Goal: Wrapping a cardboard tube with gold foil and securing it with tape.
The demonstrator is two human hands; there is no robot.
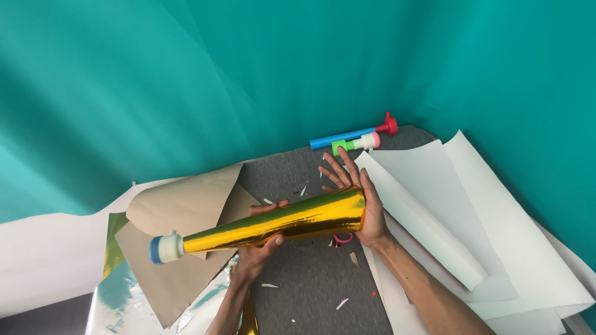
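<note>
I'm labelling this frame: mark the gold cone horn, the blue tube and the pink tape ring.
gold cone horn [292, 221], head view, middle of its foil body
blue tube [341, 138], head view, mid-length
pink tape ring [343, 238], head view, visible rim below the horn

Backdrop: a teal sheet [298, 68] hung behind and draped around the desk.
Desk: a dark grey felt-like top [310, 285] carried everything.
Far edge: a blue tube with a red end [354, 134] lay just beside a shorter green, white and pink piece [355, 144].
Right side: large white paper sheets [447, 205] overlapped, one corner curling up.
Left side: brown kraft paper [180, 211] lay curled over more brown sheets.
Near left corner: silvery reflective foil [124, 298] lay flat.
Middle: small paper scraps [341, 303] were scattered; a pink ring [343, 238] lay partly hidden.
</note>
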